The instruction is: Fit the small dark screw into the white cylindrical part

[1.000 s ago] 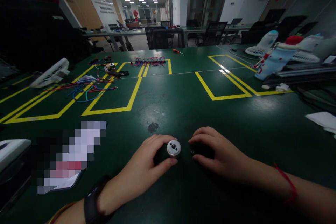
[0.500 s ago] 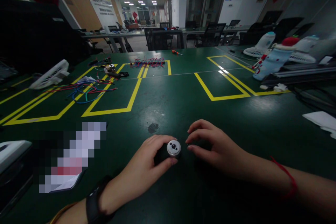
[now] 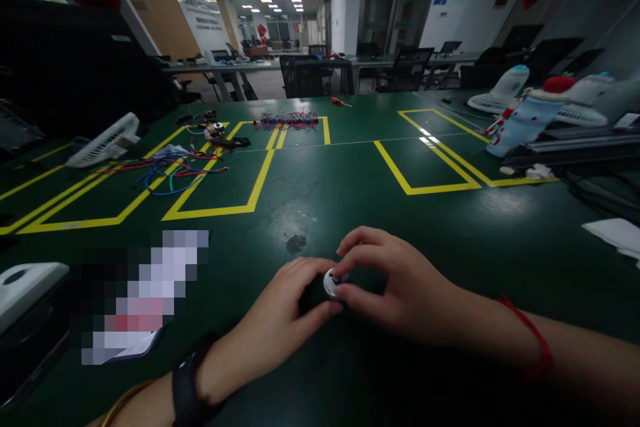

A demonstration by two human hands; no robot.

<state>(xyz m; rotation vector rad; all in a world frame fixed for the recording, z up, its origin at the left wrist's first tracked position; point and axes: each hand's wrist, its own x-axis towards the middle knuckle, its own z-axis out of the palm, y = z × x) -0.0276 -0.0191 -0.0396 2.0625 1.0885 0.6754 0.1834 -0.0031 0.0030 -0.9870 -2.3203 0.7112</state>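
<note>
A small round silver metal part (image 3: 330, 284) stands on the dark green table (image 3: 280, 387), low in the middle of the view. My left hand (image 3: 273, 317) holds it from the left, with thumb and fingers curved round its side. Over its top, my right hand (image 3: 400, 280) pinches with thumb and index finger. Something small and dark shows between those two fingertips, too hidden to make out. The right fingertips partly cover the metal part's top face.
Loose coloured wires (image 3: 175, 170) and a white fan (image 3: 105, 140) lie at the left. A blurred-out flat object (image 3: 145, 300) is nearer. An orange screwdriver (image 3: 341, 102) lies far back. At the right are a light blue snowman figure (image 3: 523, 123) and white paper (image 3: 615, 235).
My right hand has moved left, from beside the metal part to its top face. My left hand keeps its hold. The view has shifted slightly.
</note>
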